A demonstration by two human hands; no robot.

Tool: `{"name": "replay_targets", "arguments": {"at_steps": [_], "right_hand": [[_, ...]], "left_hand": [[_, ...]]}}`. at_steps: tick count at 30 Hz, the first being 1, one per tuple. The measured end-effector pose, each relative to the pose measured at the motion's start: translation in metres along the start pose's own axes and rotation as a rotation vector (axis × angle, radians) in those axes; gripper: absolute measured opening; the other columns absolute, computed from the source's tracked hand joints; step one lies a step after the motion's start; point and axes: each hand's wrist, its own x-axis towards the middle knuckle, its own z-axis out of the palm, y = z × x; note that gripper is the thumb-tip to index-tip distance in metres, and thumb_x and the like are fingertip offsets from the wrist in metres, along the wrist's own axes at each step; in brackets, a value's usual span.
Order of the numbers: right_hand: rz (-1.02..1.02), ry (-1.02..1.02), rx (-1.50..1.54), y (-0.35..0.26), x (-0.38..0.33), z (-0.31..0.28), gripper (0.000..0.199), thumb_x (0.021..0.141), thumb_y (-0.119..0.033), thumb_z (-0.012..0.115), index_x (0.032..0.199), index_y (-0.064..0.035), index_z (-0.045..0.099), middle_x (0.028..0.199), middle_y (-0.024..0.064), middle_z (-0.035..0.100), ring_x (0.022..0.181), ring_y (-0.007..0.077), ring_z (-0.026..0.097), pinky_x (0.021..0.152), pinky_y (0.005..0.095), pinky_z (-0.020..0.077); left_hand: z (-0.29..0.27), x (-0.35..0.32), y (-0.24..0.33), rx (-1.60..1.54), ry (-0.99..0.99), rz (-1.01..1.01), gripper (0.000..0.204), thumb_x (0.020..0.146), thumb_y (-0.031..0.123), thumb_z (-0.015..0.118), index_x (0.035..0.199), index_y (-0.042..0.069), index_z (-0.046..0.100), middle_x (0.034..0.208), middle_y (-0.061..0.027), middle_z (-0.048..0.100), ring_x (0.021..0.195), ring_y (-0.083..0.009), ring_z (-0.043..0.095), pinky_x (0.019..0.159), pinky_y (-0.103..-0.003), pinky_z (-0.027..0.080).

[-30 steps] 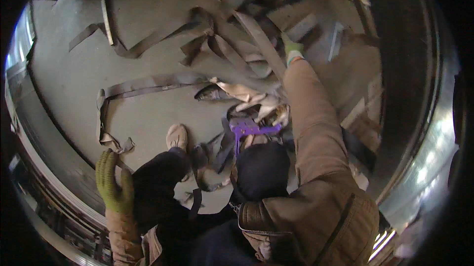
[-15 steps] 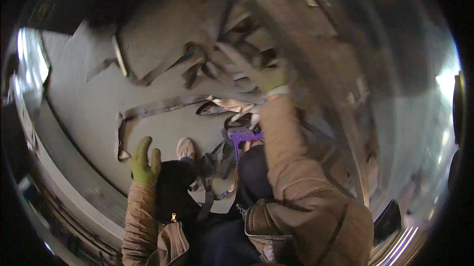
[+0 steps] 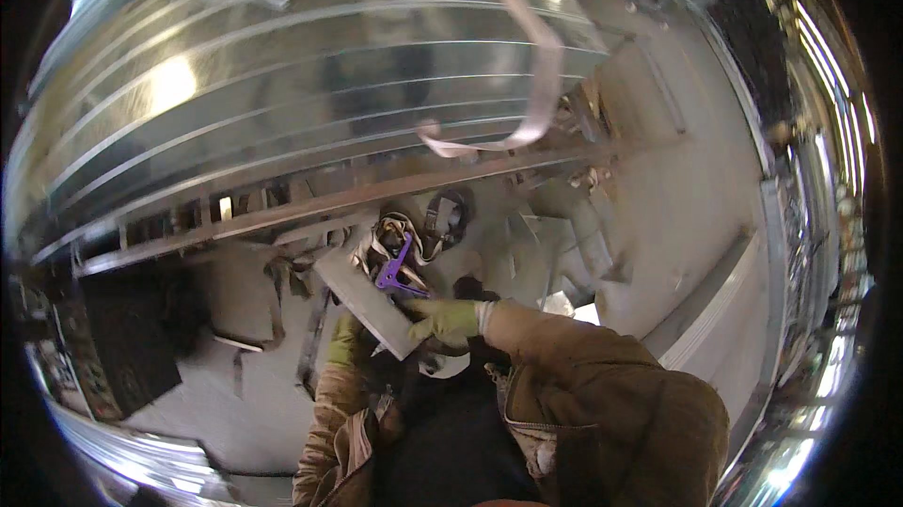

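A flat grey bar (image 3: pixel 360 301), like a short plank, lies slantwise in front of me, its near end close to my body. My right hand (image 3: pixel 444 322), in a yellow-green glove, is closed around its near right end. Along the left edge of the bar, my left hand (image 3: pixel 346 341), in a matching glove, holds on, its fingertips partly hidden by the bar. Just beyond the bar is a purple angled tool (image 3: pixel 393 272), partly covered by it. Bunched webbing straps (image 3: pixel 399 229) lie behind the purple tool.
A long rusty beam (image 3: pixel 310 203) crosses ahead, beside a large stack of shiny ribbed metal sheets (image 3: pixel 282 84). A pale strap (image 3: pixel 544 84) hangs over the sheets. Flat plates (image 3: pixel 555 248) lie on the floor at right. A dark box (image 3: pixel 118 328) stands at left.
My view has swung round toward the sheet stack. My right hand has come back from the straps and grips the grey bar. My left hand, open before, has moved to the bar.
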Motion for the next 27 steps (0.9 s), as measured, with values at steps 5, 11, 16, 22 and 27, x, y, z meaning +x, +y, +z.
{"name": "replay_targets", "arguments": {"at_steps": [5, 11, 16, 22, 27], "right_hand": [[-0.294, 0.261, 0.238, -0.019, -0.095, -0.028, 0.084, 0.1, -0.012, 0.074, 0.167, -0.0032, 0.023, 0.145, 0.0078, 0.057, 0.127, 0.0162, 0.056, 0.108, 0.0339, 0.0484], [-0.801, 0.491, 0.26, -0.057, -0.222, -0.099, 0.086, 0.102, -0.019, 0.071, 0.169, -0.0022, 0.018, 0.156, 0.0102, 0.048, 0.138, 0.0212, 0.05, 0.117, 0.0354, 0.0408], [-0.779, 0.717, 0.285, -0.095, -0.294, -0.185, 0.075, 0.107, -0.032, 0.064, 0.167, -0.0017, 0.03, 0.158, 0.0103, 0.05, 0.14, 0.0196, 0.048, 0.119, 0.0316, 0.0375], [-0.868, 0.982, 0.176, -0.15, -0.32, -0.353, 0.08, 0.103, -0.039, 0.071, 0.166, -0.0066, 0.035, 0.157, 0.0099, 0.051, 0.138, 0.0181, 0.05, 0.114, 0.0349, 0.043], [-0.98, 1.317, 0.23, -0.18, -0.332, -0.423, 0.077, 0.1, -0.037, 0.071, 0.163, -0.0057, 0.039, 0.151, 0.0165, 0.057, 0.134, 0.0241, 0.057, 0.107, 0.0374, 0.0489]], "left_hand": [[0.155, -0.014, -0.013, 0.412, -0.207, 0.192, 0.058, 0.101, 0.018, 0.075, 0.152, 0.005, 0.052, 0.137, -0.0098, 0.065, 0.121, -0.0225, 0.064, 0.103, -0.039, 0.053], [0.332, -0.012, -0.053, 0.866, -0.651, 0.263, 0.074, 0.092, 0.019, 0.085, 0.153, -0.001, 0.048, 0.135, -0.0102, 0.064, 0.123, -0.0198, 0.061, 0.105, -0.037, 0.052], [0.463, -0.002, -0.032, 1.62, -0.725, 0.888, 0.055, 0.098, 0.008, 0.076, 0.148, 0.0, 0.055, 0.14, -0.0138, 0.065, 0.129, -0.0256, 0.063, 0.107, -0.038, 0.054], [0.612, 0.005, 0.121, 1.538, -0.127, 1.53, 0.035, 0.109, 0.019, 0.062, 0.137, -0.001, 0.066, 0.136, -0.0175, 0.07, 0.127, -0.0253, 0.066, 0.109, -0.036, 0.05], [0.633, 0.075, 0.142, 1.703, 0.198, 1.424, 0.042, 0.107, 0.031, 0.064, 0.136, 0.002, 0.066, 0.133, -0.0185, 0.069, 0.126, -0.0318, 0.065, 0.11, -0.04, 0.049]]}}
